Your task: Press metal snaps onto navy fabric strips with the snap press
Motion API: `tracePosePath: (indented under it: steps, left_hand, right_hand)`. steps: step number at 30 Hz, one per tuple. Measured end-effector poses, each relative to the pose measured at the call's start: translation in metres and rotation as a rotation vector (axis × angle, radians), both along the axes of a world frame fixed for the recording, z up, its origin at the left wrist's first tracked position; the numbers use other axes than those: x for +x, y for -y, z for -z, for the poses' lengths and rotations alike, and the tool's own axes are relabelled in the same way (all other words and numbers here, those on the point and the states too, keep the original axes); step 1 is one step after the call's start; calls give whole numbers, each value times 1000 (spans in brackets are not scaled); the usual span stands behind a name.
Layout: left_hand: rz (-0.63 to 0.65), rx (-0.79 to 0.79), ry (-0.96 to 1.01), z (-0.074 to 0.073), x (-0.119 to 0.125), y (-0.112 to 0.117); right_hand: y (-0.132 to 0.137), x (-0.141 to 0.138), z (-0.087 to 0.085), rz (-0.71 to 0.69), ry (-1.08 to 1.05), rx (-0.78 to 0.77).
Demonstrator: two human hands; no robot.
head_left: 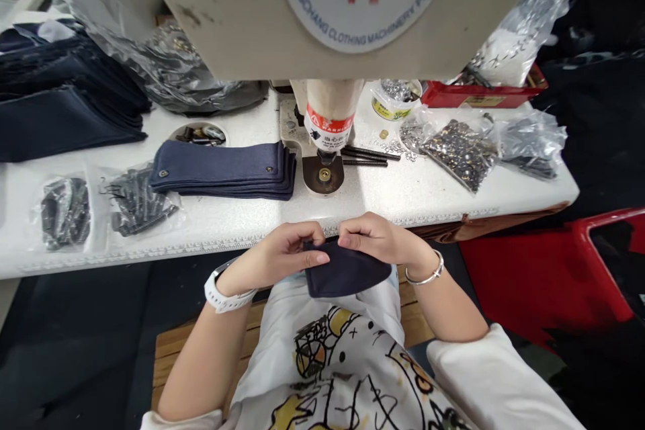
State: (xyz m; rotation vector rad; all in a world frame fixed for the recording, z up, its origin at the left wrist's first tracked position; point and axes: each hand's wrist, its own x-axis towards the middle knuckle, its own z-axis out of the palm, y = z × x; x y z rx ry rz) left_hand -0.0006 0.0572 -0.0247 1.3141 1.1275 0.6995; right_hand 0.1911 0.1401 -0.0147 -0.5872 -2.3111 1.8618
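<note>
Dark navy fabric piece (347, 277) is held at its upper edge by both hands, in front of the table's near edge and above the lap. Fabric is pinched between thumb and curled fingers of the left hand (292, 254); the same edge is pinched by the right hand (371, 236), close beside the left. Lower part of the piece is left hanging, its right side narrowed to a rounded tip.

Stack of navy fabric strips (216, 166) is laid on the white worktable (383, 198), left of the snap-press die (324, 176); a metal snap is seen near each end of the top strip. A "WARNING" label is borne by the press head (330, 111). Loose metal parts are contained in a clear plastic bag (462, 153), at right.
</note>
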Motion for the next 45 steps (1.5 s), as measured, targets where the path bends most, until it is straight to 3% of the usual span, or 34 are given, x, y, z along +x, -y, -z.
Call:
tracePosePath:
  steps: [8,12,14,19,27,31,37,42,45]
  left_hand:
    - [114,33,-22,-13,-2,-12]
    - [378,-66,-23,-15,-3,-21]
    - [430,-105,-81,-13,-3,-25]
    - [247,-135,-89,-8,-11,-37]
    - [68,83,-331,-14,-31,-66]
    - [-97,69,-361,-13,-27,-78]
    - [-299,115,-427,-8,-13,-83]
    - [-280,94,-484,-9,-11,-81]
    - [-252,30,-522,-12,-12,-80]
  right_hand:
    - [-6,-1,-1,-223,179,-88]
    - [-14,-5,3,-314,204,-78]
    - [-20,-6,1,-316,221,-15]
    - [-33,-9,-4,-224,230,29]
    - [-46,-27,1,19,74,83]
    - [-59,-32,6,136,101,137]
    - [-68,-31,11,204,115,65]
    - [-63,-29,6,188,140,218]
    - [-62,-29,2,166,175,223]
